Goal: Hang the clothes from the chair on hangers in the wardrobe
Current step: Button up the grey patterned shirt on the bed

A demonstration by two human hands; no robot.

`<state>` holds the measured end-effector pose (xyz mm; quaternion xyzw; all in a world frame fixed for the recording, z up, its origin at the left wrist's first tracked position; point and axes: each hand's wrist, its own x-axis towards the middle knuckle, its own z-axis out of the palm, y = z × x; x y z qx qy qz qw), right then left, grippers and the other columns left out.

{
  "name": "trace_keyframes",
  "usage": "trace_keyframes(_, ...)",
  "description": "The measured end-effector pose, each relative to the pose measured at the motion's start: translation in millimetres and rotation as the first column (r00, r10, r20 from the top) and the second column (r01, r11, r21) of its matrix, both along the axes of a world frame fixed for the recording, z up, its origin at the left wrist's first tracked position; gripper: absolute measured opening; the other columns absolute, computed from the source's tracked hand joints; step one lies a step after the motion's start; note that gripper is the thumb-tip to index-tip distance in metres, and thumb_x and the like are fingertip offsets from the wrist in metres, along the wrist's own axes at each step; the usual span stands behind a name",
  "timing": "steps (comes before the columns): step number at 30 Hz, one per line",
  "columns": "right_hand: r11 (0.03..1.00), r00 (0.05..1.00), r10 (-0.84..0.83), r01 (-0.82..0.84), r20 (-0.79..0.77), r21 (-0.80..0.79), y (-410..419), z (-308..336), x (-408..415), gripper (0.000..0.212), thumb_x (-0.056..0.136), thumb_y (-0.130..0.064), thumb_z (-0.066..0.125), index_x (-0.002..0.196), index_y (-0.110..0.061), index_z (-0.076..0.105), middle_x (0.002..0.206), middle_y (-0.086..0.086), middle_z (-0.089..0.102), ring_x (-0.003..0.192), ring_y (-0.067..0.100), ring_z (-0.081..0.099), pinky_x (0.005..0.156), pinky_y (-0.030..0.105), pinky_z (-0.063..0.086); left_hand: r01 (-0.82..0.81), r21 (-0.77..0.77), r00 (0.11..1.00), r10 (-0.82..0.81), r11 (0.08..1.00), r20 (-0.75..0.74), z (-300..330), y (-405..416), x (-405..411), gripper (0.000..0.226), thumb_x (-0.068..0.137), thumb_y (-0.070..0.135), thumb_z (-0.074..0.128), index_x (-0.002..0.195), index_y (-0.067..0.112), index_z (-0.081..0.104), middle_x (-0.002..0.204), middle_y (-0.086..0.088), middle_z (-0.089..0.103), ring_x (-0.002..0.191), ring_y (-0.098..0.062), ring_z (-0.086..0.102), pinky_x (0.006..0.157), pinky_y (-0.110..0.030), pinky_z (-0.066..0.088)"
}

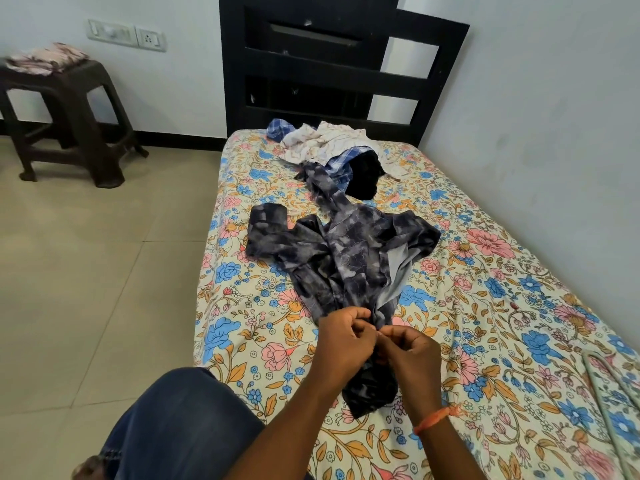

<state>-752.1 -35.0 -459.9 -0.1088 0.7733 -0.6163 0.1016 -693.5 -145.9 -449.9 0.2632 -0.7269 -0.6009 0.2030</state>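
On the floral bedsheet (485, 306) in front of me lies the dark mottled shirt (349, 258), spread lengthwise, with its near end bunched between my hands. My left hand (341, 344) and my right hand (410, 356) are both curled and pinching that near part of the cloth, knuckles almost touching; whether it is a button or just a seam I cannot tell. I judge the step to be readying this shirt for a hanger, so I should work the fabric flat and keep the front edges lined up, pulling gently so the sleeves do not twist under the body. A pale wire hanger (602, 393) lies on the sheet to my right, near enough to reach. More clothes sit in a heap (325, 143) by the dark headboard (332, 74). Left of the bed, on the tiled floor (86, 271), stands a brown plastic stool (69, 109) with folded cloth (45, 58) on top.
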Motion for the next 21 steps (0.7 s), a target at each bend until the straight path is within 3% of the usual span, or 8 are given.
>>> trace_keyframes(5,0.995,0.994,-0.025,0.034,-0.107,0.092,-5.1,-1.8,2.6,0.008,0.077,-0.014,0.084,0.078,-0.018,0.077,0.071,-0.002,0.074,0.068,0.016,0.072,0.067,0.036,0.062,-0.008,-0.016,1.0,0.008,1.0,0.014,-0.7,-4.4,-0.6,0.028,0.08,0.016,0.072,0.108,0.014,0.073,0.077,0.005,0.073,0.069,-0.001,0.069,0.06,-0.014,0.055)
trace_keyframes(11,0.989,0.972,-0.007,0.042,-0.237,0.145,-6.2,0.0,6.5,0.017,0.076,-0.01,0.083,0.073,-0.023,0.074,0.066,-0.01,0.071,0.063,0.001,0.066,0.056,0.01,0.05,-0.001,-0.01,1.0,0.002,1.0,0.029,-1.3,-5.7,-1.5,0.029,0.077,0.013,0.074,0.106,0.015,0.074,0.068,0.001,0.072,0.063,-0.002,0.068,0.059,-0.016,0.055)
trace_keyframes(17,0.99,0.978,-0.001,0.031,-0.209,0.14,-8.6,-4.9,5.4,0.012,0.074,-0.014,0.086,0.074,-0.021,0.076,0.066,-0.01,0.072,0.061,0.004,0.066,0.057,0.011,0.05,0.004,-0.002,1.0,-0.004,1.0,0.029,-6.5,-7.8,-5.8,0.022,0.082,0.008,0.068,0.101,0.015,0.076,0.077,0.006,0.072,0.067,0.001,0.068,0.057,-0.01,0.049)
trace_keyframes(21,0.997,0.99,-0.034,0.044,-0.139,0.067,-7.4,-4.4,2.7,0.012,0.074,-0.012,0.085,0.079,-0.019,0.077,0.072,-0.007,0.075,0.067,0.009,0.071,0.066,0.025,0.058,0.003,0.111,1.0,-0.002,0.994,-0.009,-9.5,-10.7,-8.4,0.019,0.085,0.005,0.07,0.102,0.011,0.075,0.08,0.002,0.074,0.071,-0.006,0.071,0.065,-0.015,0.054)
